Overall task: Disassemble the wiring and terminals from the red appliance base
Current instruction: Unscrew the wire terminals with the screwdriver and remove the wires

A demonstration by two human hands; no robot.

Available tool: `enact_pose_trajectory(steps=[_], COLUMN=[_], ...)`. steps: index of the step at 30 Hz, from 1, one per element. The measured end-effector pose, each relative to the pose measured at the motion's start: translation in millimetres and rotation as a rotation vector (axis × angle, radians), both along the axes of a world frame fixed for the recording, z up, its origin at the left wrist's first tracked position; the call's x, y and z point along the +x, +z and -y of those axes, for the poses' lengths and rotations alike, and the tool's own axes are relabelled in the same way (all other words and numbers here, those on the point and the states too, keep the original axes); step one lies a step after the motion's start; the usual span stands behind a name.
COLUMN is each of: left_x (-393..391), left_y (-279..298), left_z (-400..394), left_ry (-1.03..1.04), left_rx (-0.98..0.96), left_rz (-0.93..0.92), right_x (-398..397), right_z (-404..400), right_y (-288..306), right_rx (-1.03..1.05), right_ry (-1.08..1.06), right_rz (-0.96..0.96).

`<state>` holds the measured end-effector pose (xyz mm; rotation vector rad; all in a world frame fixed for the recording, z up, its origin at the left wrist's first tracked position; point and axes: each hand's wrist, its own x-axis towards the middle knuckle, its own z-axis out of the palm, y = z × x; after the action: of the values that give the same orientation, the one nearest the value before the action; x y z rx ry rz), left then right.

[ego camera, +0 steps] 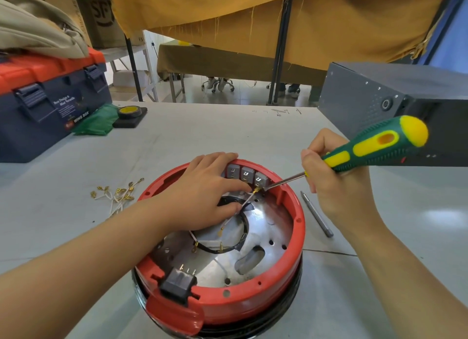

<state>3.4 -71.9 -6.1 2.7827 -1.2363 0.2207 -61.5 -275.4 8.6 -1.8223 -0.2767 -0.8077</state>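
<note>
Wiring still sits in the red appliance base point(253, 303) mid-table point(177, 141). Leftmost, a heap of freed white leads point(116, 194) with brass terminals, too tangled to count. Next, the left hand point(202, 196) pinches one white wire point(247, 202) running up-right to a brass terminal point(257, 190) beneath three grey switches point(247, 175). From the right, nearer that terminal, the right hand point(329, 176) grips one screwdriver point(367, 148), its tip beside the terminal. One loose bit point(316, 213) lies rightward.
</note>
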Motion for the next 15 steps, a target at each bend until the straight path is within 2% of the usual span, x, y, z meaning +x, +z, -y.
enact_pose_trajectory(steps=[7, 15], left_x=[-0.1, -1.1], left_y=[0.6, 0.4], left_z=[-0.5, 0.4], left_ry=[-0.001, 0.002], left_rx=[0.0, 0.001], left_rz=[-0.001, 0.004], right_x=[-3.0, 4.1], right_z=[-2.9, 4.8], right_y=[0.6, -1.4], right_rx=[-0.127, 0.105], right_ry=[0.003, 0.001], right_rz=[0.071, -0.004])
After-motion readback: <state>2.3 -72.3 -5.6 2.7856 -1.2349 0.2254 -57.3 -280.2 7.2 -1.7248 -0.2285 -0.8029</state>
